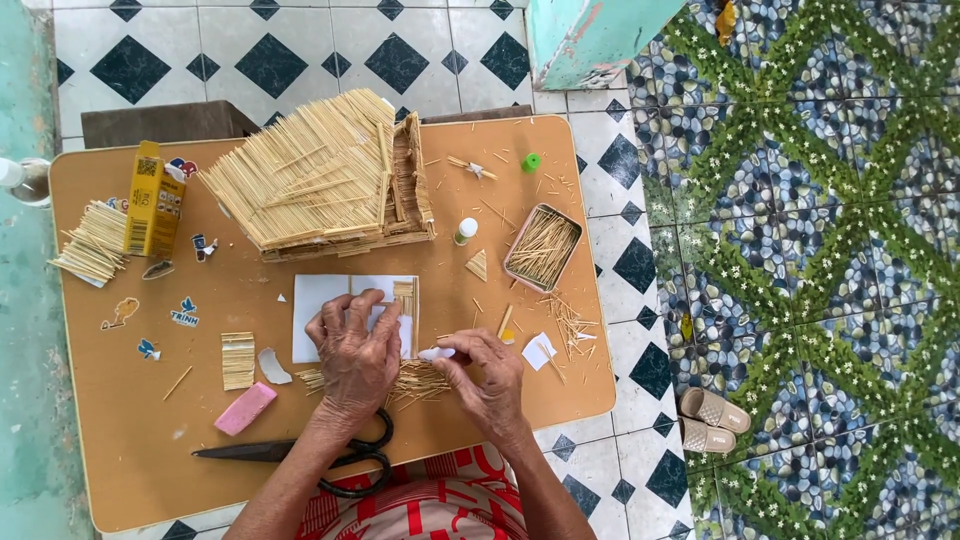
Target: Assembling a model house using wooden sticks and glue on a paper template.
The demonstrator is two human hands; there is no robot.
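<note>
Gluing-up step, seemingly: left hand (352, 352) flat on white card sheet (322, 312); right hand (487, 378), at four o'clock, pinches small white scrap (437, 353); next needs precise placing

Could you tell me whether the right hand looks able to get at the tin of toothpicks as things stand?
Probably yes: the tin lies open on the table beyond the right hand, with only loose toothpicks between them.
</note>
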